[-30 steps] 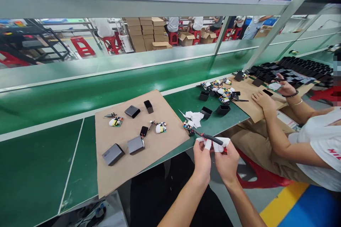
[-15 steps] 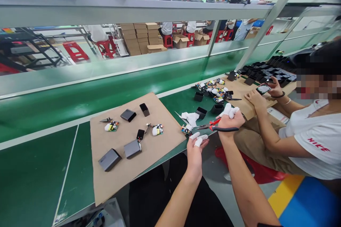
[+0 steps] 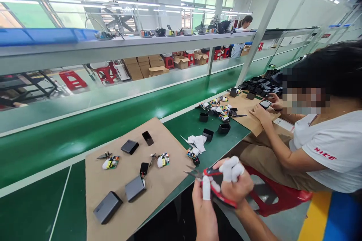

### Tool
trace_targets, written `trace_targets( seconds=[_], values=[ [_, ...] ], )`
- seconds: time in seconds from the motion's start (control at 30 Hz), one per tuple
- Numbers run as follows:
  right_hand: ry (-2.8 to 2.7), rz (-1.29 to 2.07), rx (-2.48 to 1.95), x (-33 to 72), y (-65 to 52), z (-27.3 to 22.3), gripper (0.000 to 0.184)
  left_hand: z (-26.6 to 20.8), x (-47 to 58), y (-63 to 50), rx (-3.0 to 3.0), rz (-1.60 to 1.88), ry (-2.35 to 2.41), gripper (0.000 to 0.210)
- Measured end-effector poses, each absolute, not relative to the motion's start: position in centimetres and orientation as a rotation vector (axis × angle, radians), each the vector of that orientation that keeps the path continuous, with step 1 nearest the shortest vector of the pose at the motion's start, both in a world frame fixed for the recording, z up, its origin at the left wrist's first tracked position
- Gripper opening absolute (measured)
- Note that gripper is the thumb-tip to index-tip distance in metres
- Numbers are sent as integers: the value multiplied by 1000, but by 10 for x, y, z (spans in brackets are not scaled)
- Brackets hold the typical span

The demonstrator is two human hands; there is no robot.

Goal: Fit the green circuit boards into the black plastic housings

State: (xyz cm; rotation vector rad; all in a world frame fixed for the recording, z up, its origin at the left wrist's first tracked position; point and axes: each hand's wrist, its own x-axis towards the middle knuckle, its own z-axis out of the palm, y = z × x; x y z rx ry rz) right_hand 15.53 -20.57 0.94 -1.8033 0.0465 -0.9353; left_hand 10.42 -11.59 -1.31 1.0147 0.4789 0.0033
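Observation:
Red-and-black-handled pliers (image 3: 223, 198) are between my hands above the front edge of the bench, jaws pointing left and slightly apart. My right hand (image 3: 236, 180) is closed around the handles, white finger cots on its fingertips. Close by, my left hand (image 3: 204, 199) grips the pliers near the pivot, a white-capped digit pressed there. Just beyond the jaws lies a small circuit board (image 3: 193, 153) with a black part attached, beside crumpled white tissue (image 3: 198, 143). Grey-black housings (image 3: 135, 188) and a board with yellow and white parts (image 3: 111, 162) rest on the cardboard sheet (image 3: 113, 188).
A co-worker in a white shirt (image 3: 336, 150) sits at right, holding a part over another cardboard sheet (image 3: 240, 110). Between us are black open housings (image 3: 208, 134) and a heap of boards (image 3: 223, 111). A shelf (image 3: 158, 41) and upright post (image 3: 256, 30) stand behind the bench.
My left hand has gone from open beside the pliers to gripping them near the pivot. The pliers and both hands sit lower in view, and the camera has tilted up.

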Motion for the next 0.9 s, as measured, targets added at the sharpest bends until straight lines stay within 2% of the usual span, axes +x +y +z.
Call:
trace_targets(
  seconds=[0.13, 0.23, 0.27, 0.3, 0.37, 0.5, 0.67, 0.77, 0.9],
  values=[
    [-429, -171, -1631, 115, -209, -3, 19, -21, 85, -65, 1179, 125, 490, 65],
    [-539, 116, -1867, 98, -204, -6, 72, -19, 71, -41, 1280, 194, 514, 62],
    [-559, 127, -1965, 95, -197, -7, 81, -18, 66, -37, 1298, 207, 527, 62],
    [-578, 121, -2036, 92, -189, -8, 82, -16, 62, -34, 1321, 214, 530, 62],
    [-616, 106, -2070, 86, -168, -9, 71, -11, 54, -32, 1412, 222, 498, 57],
    [-584, 74, -1953, 80, -137, -11, 42, 7, 40, -20, 1724, 201, 316, 32],
    [-551, 49, -1932, 84, -142, -17, 37, 25, 42, 32, 2067, 342, 89, 24],
    [-547, 62, -2029, 94, -158, -19, 37, 21, 64, 82, 2376, 442, 118, 15],
    [-558, 41, -2130, 115, -176, -14, 43, 9, 105, 137, 2648, 345, 95, 48]
  ],
)
